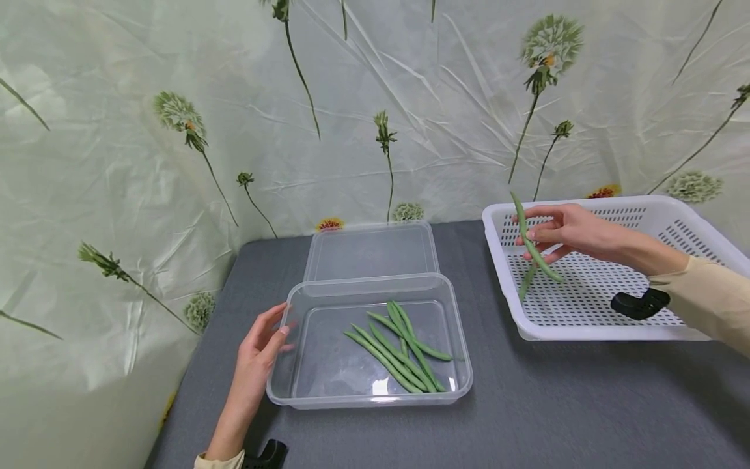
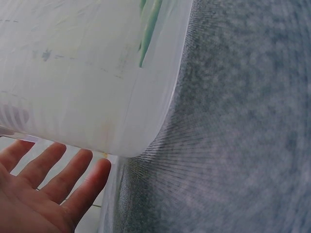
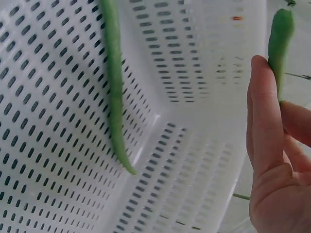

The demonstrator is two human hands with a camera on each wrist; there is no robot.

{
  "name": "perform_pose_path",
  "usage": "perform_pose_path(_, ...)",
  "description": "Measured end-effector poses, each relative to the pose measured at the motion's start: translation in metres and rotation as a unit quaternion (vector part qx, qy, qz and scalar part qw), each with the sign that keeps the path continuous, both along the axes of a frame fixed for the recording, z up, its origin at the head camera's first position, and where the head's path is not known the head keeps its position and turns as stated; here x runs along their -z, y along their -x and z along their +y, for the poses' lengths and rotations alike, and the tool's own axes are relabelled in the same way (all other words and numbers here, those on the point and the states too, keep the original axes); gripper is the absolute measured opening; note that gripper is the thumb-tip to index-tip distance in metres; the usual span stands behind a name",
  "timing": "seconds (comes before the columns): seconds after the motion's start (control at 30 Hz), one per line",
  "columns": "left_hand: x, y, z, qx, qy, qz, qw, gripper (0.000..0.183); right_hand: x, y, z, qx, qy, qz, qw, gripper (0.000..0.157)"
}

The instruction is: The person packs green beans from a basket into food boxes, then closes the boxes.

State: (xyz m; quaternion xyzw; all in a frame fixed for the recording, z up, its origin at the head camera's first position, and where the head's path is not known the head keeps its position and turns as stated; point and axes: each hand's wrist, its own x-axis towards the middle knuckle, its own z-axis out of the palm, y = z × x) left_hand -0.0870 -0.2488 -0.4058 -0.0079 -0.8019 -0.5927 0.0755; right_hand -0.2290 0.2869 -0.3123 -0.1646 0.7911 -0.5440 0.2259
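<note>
My right hand (image 1: 580,233) pinches a green bean (image 1: 532,249) between thumb and fingers, raised over the left part of a white perforated basket (image 1: 592,333). Inside that basket, another green bean (image 3: 114,97) lies against the slotted bottom. On the left, my left hand (image 1: 256,348) is at the left wall of a clear plastic container (image 1: 328,402), its fingers (image 2: 77,174) extended with the tips right at the side. Several green beans (image 1: 389,358) lie in a loose pile in the container's right half.
Behind the container lies a clear lid (image 1: 372,251), partly overlapped by the container's back rim. A grey cloth (image 1: 410,443) covers the table. Behind it hangs a pale sheet (image 1: 351,78) printed with dandelions.
</note>
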Motion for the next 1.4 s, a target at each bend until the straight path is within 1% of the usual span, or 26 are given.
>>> perform_pose_path(0.13, 0.0, 0.0, -0.001, -0.001, -0.001, 0.0, 1.0, 0.041, -0.006, -0.007, -0.003, 0.029, -0.012, 0.02, 0.999, 0.052)
perform_pose_path(0.23, 0.0, 0.0, -0.002, 0.001, 0.0, 0.004, 1.0, 0.041, -0.009, -0.012, -0.005, 0.046, -0.01, 0.036, 0.998, 0.05)
perform_pose_path(0.47, -0.001, 0.0, -0.002, 0.003, 0.006, 0.009, 0.9999, 0.042, -0.013, -0.03, -0.012, 0.061, 0.018, 0.071, 0.995, 0.04)
perform_pose_path(0.6, -0.001, 0.0, -0.001, 0.001, 0.006, 0.007, 1.0, 0.042, -0.015, -0.041, -0.02, 0.086, 0.036, 0.081, 0.992, 0.036)
perform_pose_path(0.7, -0.002, -0.001, -0.001, 0.0, 0.007, 0.003, 1.0, 0.042, -0.017, -0.048, -0.027, 0.108, 0.053, 0.088, 0.989, 0.034)
perform_pose_path(0.8, -0.003, -0.001, -0.001, -0.001, 0.007, 0.0, 1.0, 0.042, -0.018, -0.057, -0.035, 0.121, 0.074, 0.103, 0.985, 0.031)
perform_pose_path(0.9, -0.004, -0.001, -0.001, 0.002, 0.003, -0.003, 1.0, 0.042, -0.018, -0.068, -0.045, 0.12, 0.112, 0.109, 0.98, 0.03)
perform_pose_path(1.03, -0.003, -0.002, 0.0, 0.002, 0.0, -0.005, 1.0, 0.042, -0.014, -0.081, -0.062, 0.112, 0.135, 0.107, 0.979, 0.031)
perform_pose_path(1.17, -0.002, -0.002, 0.0, -0.003, 0.001, -0.011, 0.9999, 0.041, -0.01, -0.09, -0.081, 0.106, 0.16, 0.104, 0.976, 0.034)
perform_pose_path(1.4, -0.004, -0.003, 0.001, -0.006, -0.002, -0.013, 0.9999, 0.041, 0.001, -0.102, -0.117, 0.103, 0.235, 0.117, 0.959, 0.035)
